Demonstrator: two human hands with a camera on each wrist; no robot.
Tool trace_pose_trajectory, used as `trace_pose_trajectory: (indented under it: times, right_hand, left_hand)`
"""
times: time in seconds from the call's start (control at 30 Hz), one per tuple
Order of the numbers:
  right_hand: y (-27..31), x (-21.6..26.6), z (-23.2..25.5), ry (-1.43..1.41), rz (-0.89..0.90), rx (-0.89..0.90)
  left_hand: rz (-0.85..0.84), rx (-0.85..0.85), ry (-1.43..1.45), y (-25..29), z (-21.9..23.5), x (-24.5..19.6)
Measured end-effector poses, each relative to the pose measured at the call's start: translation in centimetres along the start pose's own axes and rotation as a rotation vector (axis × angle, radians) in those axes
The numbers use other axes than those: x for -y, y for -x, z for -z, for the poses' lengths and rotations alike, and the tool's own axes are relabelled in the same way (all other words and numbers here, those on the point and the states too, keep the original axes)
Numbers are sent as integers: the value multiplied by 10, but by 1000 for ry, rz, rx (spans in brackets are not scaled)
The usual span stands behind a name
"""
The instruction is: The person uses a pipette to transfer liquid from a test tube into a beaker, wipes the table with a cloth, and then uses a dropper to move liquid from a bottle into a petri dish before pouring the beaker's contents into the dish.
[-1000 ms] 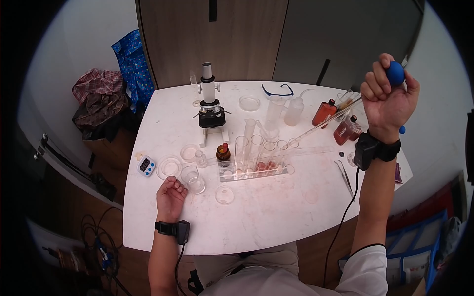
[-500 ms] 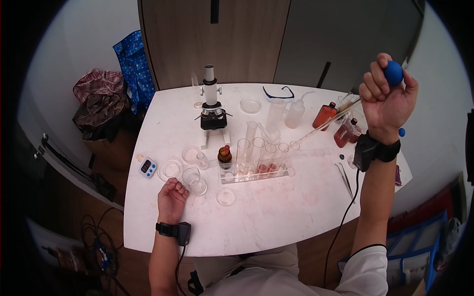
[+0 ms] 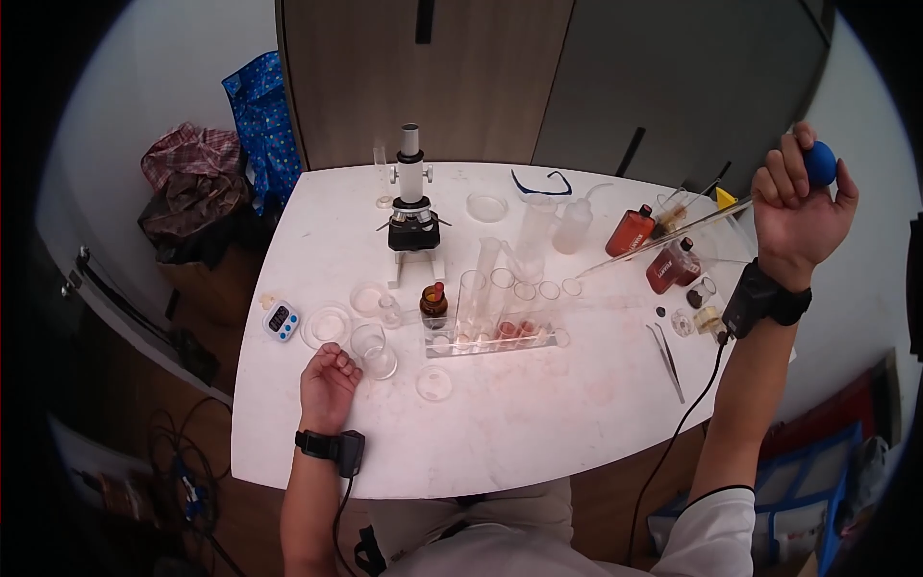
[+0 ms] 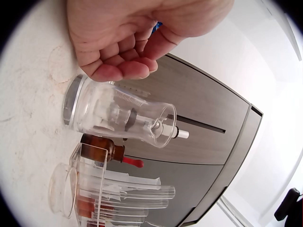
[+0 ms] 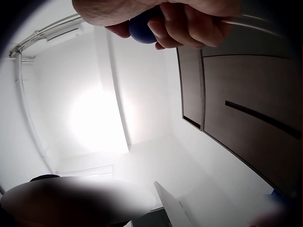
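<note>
Right hand (image 3: pixel 800 219) — gripping bulb (image 3: pixel 820 165); left (image 3: pixel 328 389) near beaker (image 3: pixel 374 354)

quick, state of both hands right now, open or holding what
Left hand: open, fingers loosely curled, holding nothing, beside the glass beaker.
Right hand: closed, holding the blue bulb.

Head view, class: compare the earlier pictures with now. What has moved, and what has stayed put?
The right hand moved farther right, carrying the blue bulb and glass pipette with it; a yellow object nearby came into sight. Nothing was newly grasped or let go. The left hand stayed beside the beaker, and the test tube rack stayed put.
</note>
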State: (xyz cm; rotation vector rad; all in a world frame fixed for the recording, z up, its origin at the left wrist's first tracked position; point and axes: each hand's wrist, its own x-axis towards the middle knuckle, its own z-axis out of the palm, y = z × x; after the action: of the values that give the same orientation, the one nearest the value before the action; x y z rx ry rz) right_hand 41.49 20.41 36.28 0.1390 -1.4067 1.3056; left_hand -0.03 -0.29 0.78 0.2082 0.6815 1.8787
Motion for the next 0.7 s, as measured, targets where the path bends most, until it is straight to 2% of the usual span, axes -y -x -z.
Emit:
trace_pose_trajectory:
  times: [0.3,0.7]
  right_hand:
    - [3,-34,4,-22,-59,-15]
    - [17,-94,12,-5,-174,-163]
  left_hand:
    - [-14,-3,-12,0,-1,-2]
    - [-24,-4,-15,0,-2,-2]
